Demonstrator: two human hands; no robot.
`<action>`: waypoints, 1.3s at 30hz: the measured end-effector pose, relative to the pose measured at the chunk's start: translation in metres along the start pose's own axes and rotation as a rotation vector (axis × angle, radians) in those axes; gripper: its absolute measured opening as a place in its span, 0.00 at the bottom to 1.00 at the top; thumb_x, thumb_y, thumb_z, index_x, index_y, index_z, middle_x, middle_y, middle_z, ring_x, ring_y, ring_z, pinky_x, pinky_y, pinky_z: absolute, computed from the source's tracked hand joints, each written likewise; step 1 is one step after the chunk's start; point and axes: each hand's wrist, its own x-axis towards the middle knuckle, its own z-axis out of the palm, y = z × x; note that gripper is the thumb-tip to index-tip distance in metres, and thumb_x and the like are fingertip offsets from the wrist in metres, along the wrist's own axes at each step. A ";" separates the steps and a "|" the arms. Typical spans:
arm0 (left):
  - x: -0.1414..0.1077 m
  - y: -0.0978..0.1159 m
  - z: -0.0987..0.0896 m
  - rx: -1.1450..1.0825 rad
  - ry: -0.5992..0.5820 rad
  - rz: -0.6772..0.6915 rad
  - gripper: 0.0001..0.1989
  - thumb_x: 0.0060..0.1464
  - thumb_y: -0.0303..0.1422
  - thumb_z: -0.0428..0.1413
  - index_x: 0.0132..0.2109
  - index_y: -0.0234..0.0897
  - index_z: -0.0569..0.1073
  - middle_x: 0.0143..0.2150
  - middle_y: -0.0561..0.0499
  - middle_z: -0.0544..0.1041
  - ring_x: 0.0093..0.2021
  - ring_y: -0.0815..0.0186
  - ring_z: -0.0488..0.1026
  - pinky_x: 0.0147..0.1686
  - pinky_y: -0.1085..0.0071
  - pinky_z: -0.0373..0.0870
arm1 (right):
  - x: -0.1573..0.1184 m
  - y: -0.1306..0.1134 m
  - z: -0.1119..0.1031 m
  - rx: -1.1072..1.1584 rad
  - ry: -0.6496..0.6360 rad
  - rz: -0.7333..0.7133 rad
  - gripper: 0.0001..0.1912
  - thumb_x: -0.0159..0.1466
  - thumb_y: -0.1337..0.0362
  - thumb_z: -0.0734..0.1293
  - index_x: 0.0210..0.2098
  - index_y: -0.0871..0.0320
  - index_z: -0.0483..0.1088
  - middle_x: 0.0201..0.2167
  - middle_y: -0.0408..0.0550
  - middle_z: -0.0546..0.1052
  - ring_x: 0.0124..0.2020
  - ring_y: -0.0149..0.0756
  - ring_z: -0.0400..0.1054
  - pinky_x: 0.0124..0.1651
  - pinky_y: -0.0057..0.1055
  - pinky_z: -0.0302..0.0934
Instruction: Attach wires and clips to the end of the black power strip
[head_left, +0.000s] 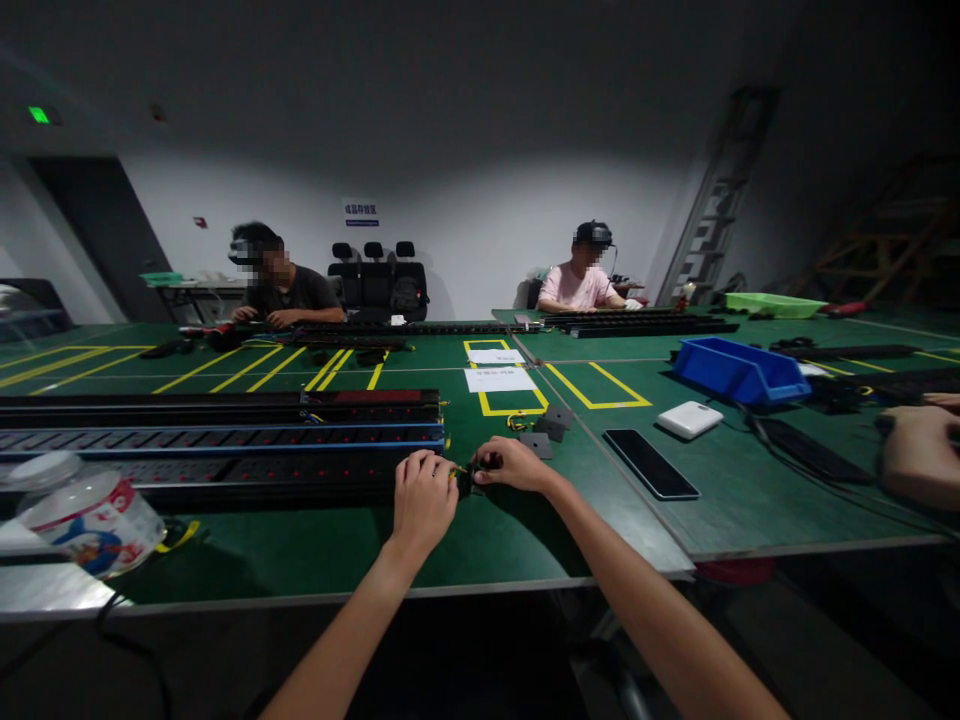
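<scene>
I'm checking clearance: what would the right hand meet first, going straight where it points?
Past the small dark part before it, the right hand would probably meet the left hand; depth is unclear.

Black strip (300, 470) (red-dotted), green table (300, 550)

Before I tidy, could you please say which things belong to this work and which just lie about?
Seemingly in use:
- long black strip
- small dark handheld piece

Seemingly lying about:
- flat black-screened phone
- white rounded box
- clear plastic jar
</scene>
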 end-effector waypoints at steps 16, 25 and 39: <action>0.000 0.000 0.002 0.002 -0.016 0.000 0.10 0.59 0.29 0.53 0.46 0.39 0.77 0.46 0.45 0.78 0.52 0.55 0.68 0.52 0.55 0.62 | 0.000 -0.004 0.011 -0.036 0.060 0.008 0.09 0.58 0.58 0.74 0.37 0.53 0.79 0.33 0.43 0.76 0.34 0.33 0.69 0.35 0.26 0.57; -0.001 -0.001 0.002 -0.007 -0.020 0.005 0.11 0.60 0.29 0.53 0.47 0.39 0.76 0.47 0.45 0.78 0.52 0.55 0.68 0.54 0.54 0.61 | 0.001 -0.004 0.012 0.032 0.069 0.001 0.08 0.58 0.59 0.74 0.37 0.53 0.80 0.33 0.44 0.76 0.33 0.33 0.70 0.36 0.27 0.59; -0.004 0.000 0.000 -0.040 -0.026 0.010 0.15 0.52 0.26 0.54 0.48 0.39 0.75 0.47 0.46 0.77 0.53 0.55 0.68 0.57 0.54 0.58 | 0.001 -0.016 0.016 -0.079 0.099 0.009 0.07 0.63 0.59 0.70 0.34 0.55 0.77 0.34 0.45 0.74 0.33 0.32 0.68 0.35 0.27 0.56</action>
